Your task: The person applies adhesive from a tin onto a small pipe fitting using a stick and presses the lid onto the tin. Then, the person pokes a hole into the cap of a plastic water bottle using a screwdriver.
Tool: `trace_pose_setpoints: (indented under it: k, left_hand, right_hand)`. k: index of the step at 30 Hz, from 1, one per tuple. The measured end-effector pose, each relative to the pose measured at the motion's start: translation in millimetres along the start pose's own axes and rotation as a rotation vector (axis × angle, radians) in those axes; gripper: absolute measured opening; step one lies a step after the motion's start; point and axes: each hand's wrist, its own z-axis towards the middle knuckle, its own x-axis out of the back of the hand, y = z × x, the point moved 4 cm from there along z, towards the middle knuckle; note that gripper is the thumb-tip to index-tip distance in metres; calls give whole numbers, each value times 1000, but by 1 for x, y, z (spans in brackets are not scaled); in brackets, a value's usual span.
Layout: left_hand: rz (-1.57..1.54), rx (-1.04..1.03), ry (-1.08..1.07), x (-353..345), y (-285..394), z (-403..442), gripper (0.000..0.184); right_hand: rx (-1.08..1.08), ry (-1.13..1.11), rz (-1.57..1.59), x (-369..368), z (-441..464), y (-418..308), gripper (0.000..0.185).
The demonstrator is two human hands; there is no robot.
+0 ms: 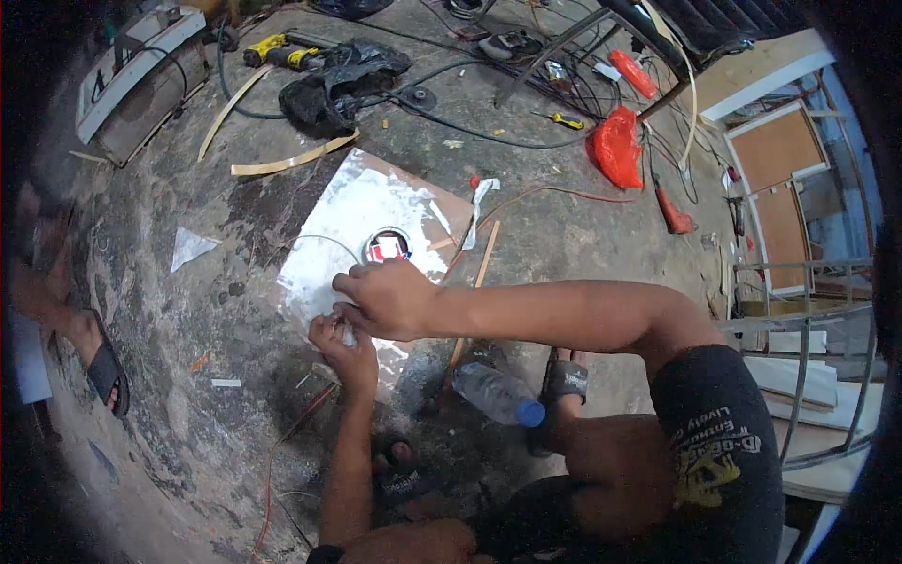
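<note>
Head view: at far left, another person's sandalled foot [108,371], then a white triangular scrap [191,247] on the floor [235,310]. Next, a white-smeared board [324,216], lying flat under both hands. Left hand [353,358] closed around a small pale thing [349,336], partly hidden; right hand [390,296] curled close against it, cannot tell its grip. Just beyond, on the board, a round tin [388,229]. Farther right, a clear blue-capped bottle [493,392], on its side, then a red plastic bag [617,150].

stained grey floor [216,315], white-edged brown panels [776,148] at right

Hands [387,298]: open floor [221,324] left, bottle [490,391] right
</note>
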Motion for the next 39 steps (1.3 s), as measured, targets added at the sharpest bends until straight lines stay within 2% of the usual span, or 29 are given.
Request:
trace_pose_setpoints:
  k: [5, 8, 10, 12, 14, 18, 20, 24, 26, 27, 30, 31, 34, 35, 38, 39]
  left_hand:
    - [230, -10, 15, 1, 8, -1, 64]
    - [485, -43, 43, 4, 1, 0, 64]
    - [370, -152, 97, 3, 0, 1, 66]
    - [272, -185, 114, 3, -4, 0, 67]
    - [380, -174, 93, 3, 10, -3, 67]
    - [516, -201, 78, 2, 6, -1, 64]
    - [578, -98, 65, 5, 2, 0, 65]
    - [507, -83, 46, -1, 13, -2, 67]
    - [613, -93, 66, 3, 26, -5, 68]
    - [664, -79, 53, 10, 24, -4, 68]
    - [799, 73, 72, 24, 38, -11, 67]
    - [846, 246, 67, 12, 65, -18, 62]
    - [796, -23, -50, 31, 85, -49, 58]
    - [659, 139, -22, 43, 86, -59, 58]
    - [1181, 39, -248, 11, 165, -85, 55]
    - [1309, 1, -280, 15, 173, -94, 53]
  right_hand:
    - [125, 435, 137, 44, -45, 57, 21]
    - [-125, 557, 132, 61, -93, 127, 22]
    - [-245, 602, 30, 69, -129, 183, 22]
    - [-344, 626, -138, 76, -170, 241, 22]
    - [-533, 581, -99, 80, -211, 295, 24]
    - [-678, 351, -377, 102, -274, 387, 26]
    - [-726, 266, -475, 128, -303, 435, 28]
    - [-878, 382, -441, 142, -330, 492, 31]
    - [-988, 464, -336, 142, -330, 510, 33]
    - [-974, 515, -300, 140, -322, 515, 34]
    - [-844, 655, -278, 145, -278, 533, 39]
    - [-762, 692, -322, 148, -255, 539, 41]
    - [-560, 756, -604, 160, -189, 567, 49]
    - [-599, 619, -609, 168, -169, 576, 50]
    - [-688, 239, -607, 163, -127, 636, 47]
    - [-707, 227, -602, 166, -125, 625, 47]
